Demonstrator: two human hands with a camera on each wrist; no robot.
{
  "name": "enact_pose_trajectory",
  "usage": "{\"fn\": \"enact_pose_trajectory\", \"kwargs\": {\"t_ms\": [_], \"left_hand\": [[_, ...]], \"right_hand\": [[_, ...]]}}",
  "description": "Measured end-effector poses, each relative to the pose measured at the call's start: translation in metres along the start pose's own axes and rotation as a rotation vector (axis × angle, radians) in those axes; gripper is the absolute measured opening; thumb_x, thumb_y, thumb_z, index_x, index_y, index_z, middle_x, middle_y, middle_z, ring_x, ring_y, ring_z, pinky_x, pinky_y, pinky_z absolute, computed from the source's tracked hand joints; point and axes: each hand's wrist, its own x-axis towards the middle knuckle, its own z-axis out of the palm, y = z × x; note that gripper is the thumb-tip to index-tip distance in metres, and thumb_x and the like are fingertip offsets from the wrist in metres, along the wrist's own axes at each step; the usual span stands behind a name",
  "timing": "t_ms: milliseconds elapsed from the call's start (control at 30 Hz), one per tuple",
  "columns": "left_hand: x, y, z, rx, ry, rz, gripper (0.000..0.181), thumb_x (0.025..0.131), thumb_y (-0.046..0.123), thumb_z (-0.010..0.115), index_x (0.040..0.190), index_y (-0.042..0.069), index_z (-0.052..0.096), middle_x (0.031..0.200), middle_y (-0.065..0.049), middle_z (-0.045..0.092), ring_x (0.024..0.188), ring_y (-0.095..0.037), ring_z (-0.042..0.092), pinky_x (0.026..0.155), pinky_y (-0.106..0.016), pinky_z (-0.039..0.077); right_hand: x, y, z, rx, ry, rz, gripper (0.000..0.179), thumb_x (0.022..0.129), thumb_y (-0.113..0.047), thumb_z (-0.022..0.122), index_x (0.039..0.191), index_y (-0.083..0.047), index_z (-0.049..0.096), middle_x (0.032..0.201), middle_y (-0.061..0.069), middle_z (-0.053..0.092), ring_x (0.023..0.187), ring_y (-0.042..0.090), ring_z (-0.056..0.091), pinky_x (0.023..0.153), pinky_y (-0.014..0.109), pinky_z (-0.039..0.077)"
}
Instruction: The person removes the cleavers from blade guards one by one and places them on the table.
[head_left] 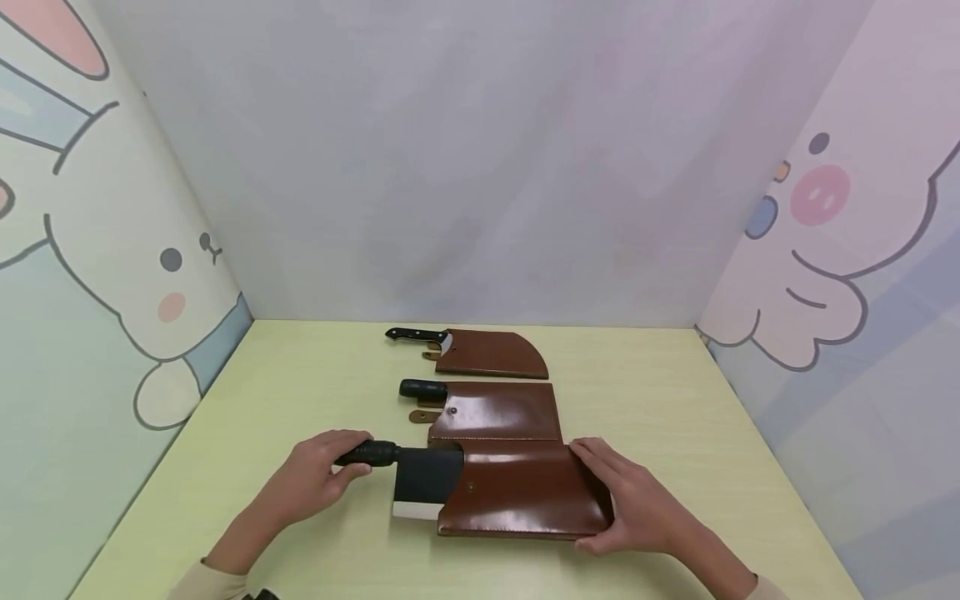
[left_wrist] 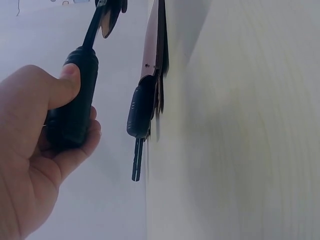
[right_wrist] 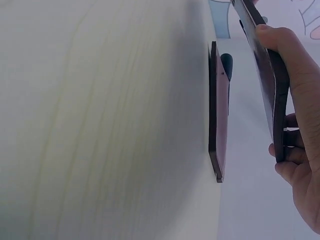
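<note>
My left hand grips the black handle of a cleaver, fingers and thumb wrapped round it. The dark blade with its pale edge lies partly inside a glossy brown leather sheath; the rest of the blade is hidden there. At the sheath's closed right end, my right hand holds it between thumb and fingers. Both wrist views show this cleaver and sheath raised off the table.
Behind lies a second sheathed cleaver, black handle to the left and a snap strap loose beside it. Farther back is a sheathed knife with a riveted black handle. The pale yellow table meets walls on three sides.
</note>
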Motion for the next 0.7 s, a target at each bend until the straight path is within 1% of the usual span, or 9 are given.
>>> {"fn": "enact_pose_trajectory", "kwargs": {"t_ms": [100,233,500,700], "left_hand": [[-0.001,-0.001,-0.003,0.005,-0.01,-0.021,0.042,0.083,0.022,0.086,0.118,0.003,0.073,0.113,-0.009,0.075,0.103,-0.027,0.073,0.08,-0.04,0.061],[-0.004,-0.004,-0.008,0.004,-0.007,-0.037,0.042,0.083,0.02,0.086,0.119,0.003,0.073,0.114,-0.009,0.075,0.102,-0.028,0.073,0.078,-0.041,0.061],[-0.009,-0.009,-0.012,-0.009,0.029,-0.016,0.04,0.081,0.017,0.087,0.116,0.004,0.074,0.111,-0.008,0.076,0.099,-0.028,0.073,0.074,-0.039,0.061],[-0.011,-0.011,-0.012,-0.04,0.005,-0.033,0.037,0.085,0.018,0.084,0.117,0.004,0.073,0.112,-0.008,0.075,0.1,-0.028,0.073,0.069,-0.029,0.058]], "right_hand": [[-0.003,0.002,-0.003,-0.001,-0.001,0.015,0.121,0.057,-0.064,0.093,0.153,-0.009,0.044,0.149,0.001,0.048,0.121,0.017,0.06,0.088,0.037,0.059],[-0.007,0.004,-0.005,-0.002,0.001,0.031,0.121,0.057,-0.063,0.093,0.154,-0.01,0.044,0.15,0.0,0.049,0.121,0.016,0.06,0.088,0.036,0.059],[-0.013,0.011,-0.005,0.014,0.011,0.043,0.122,0.056,-0.062,0.094,0.155,-0.011,0.044,0.15,0.0,0.048,0.122,0.017,0.059,0.086,0.038,0.059],[-0.014,0.012,-0.005,0.013,0.016,0.039,0.121,0.056,-0.062,0.094,0.154,-0.011,0.045,0.15,0.001,0.05,0.124,0.016,0.059,0.087,0.037,0.059]]}}
